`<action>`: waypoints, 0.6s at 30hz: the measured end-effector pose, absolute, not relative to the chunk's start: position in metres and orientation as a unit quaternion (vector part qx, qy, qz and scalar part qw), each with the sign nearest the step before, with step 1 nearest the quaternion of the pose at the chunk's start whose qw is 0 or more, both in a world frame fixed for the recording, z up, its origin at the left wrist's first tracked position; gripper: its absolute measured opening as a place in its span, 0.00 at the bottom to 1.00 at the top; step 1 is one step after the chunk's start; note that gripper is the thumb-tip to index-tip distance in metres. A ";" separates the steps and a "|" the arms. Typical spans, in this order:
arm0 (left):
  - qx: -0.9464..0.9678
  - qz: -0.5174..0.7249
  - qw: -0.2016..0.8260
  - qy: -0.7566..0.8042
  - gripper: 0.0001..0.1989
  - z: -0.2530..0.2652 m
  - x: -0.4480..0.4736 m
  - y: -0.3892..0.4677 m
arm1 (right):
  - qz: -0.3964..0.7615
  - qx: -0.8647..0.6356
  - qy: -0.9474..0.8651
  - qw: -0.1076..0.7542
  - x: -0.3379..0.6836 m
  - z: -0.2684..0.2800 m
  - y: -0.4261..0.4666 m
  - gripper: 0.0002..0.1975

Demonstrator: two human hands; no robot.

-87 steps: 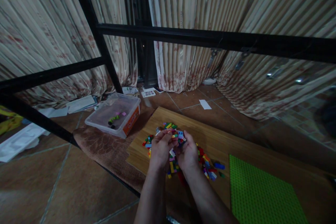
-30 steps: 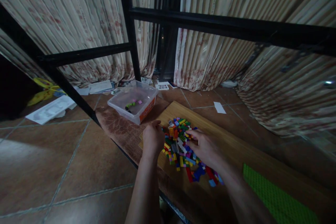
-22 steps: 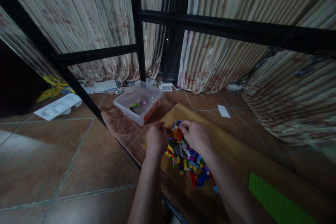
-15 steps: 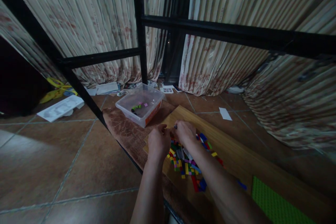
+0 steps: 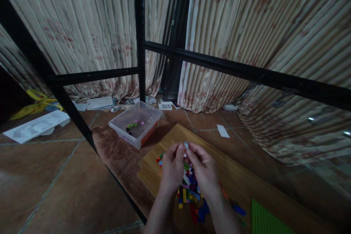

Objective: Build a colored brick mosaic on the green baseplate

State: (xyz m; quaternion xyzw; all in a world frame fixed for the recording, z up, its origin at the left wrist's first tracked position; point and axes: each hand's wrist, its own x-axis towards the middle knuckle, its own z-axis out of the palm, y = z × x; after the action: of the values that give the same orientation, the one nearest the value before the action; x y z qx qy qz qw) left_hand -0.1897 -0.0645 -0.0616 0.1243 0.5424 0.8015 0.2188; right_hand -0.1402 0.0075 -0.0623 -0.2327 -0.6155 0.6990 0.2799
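Observation:
A small grey toy brick (image 5: 186,145) is pinched between the fingertips of both hands, above the far part of the brick pile. My left hand (image 5: 173,166) is closed, its thumb and forefinger at the brick's left side. From the right, my right hand (image 5: 202,164) grips the same brick with thumb and fingers. Under and between the hands lies a heap of coloured toy bricks (image 5: 184,194), partly hidden by the hands and forearms. It rests on a wooden board (image 5: 233,175).
A clear plastic box (image 5: 123,131) with several green, pink and black bricks stands beyond the board on a brown patterned cloth (image 5: 109,146). At the lower right lies a green baseplate (image 5: 265,217). Black metal bars (image 5: 219,60) cross in front of pleated curtains (image 5: 233,14).
My hands have drawn close together at the fingertips, and the grey brick now shows between them. The camera has tilted up and turned slightly right, shifting the surroundings down and left.

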 end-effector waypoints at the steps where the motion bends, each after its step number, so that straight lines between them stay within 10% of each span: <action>1: 0.130 0.805 0.223 0.534 0.14 -0.060 -0.187 -0.063 | 0.689 -0.235 -0.624 0.283 -0.138 -0.060 0.009 0.17; 18: 0.150 0.779 0.281 0.541 0.17 -0.063 -0.189 -0.063 | 0.785 -0.238 -0.480 0.312 -0.138 -0.088 0.010 0.16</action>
State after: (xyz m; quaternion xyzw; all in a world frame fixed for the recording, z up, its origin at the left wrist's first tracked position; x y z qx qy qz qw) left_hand -0.1889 -0.0629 -0.0634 0.1498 0.5411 0.7785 0.2805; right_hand -0.1377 0.0101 -0.0881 -0.2381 -0.4800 0.7845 0.3121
